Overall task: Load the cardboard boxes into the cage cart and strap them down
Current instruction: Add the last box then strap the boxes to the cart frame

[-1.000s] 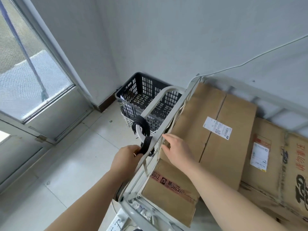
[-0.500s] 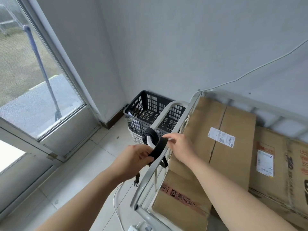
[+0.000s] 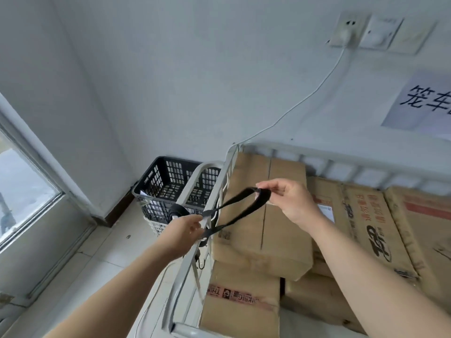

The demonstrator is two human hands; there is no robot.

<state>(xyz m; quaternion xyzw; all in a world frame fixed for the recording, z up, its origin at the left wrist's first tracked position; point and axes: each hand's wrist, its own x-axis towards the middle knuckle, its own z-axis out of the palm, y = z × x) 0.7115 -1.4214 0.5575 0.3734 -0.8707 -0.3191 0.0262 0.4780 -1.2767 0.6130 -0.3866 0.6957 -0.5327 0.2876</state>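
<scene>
Head view: the strap (image 3: 229,202) runs taut from the left hand (image 3: 185,231), its grip closed on it at the cart rail (image 3: 185,272), up and rightward to the right hand (image 3: 290,203), which pinches the loop end above the boxes (image 3: 263,228). Right hand lies nearer the load.

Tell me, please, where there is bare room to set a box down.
The tiled floor between the glass door and the cage cart, before the black basket, is bare. Inside the cart, cardboard boxes lie packed together.
</scene>
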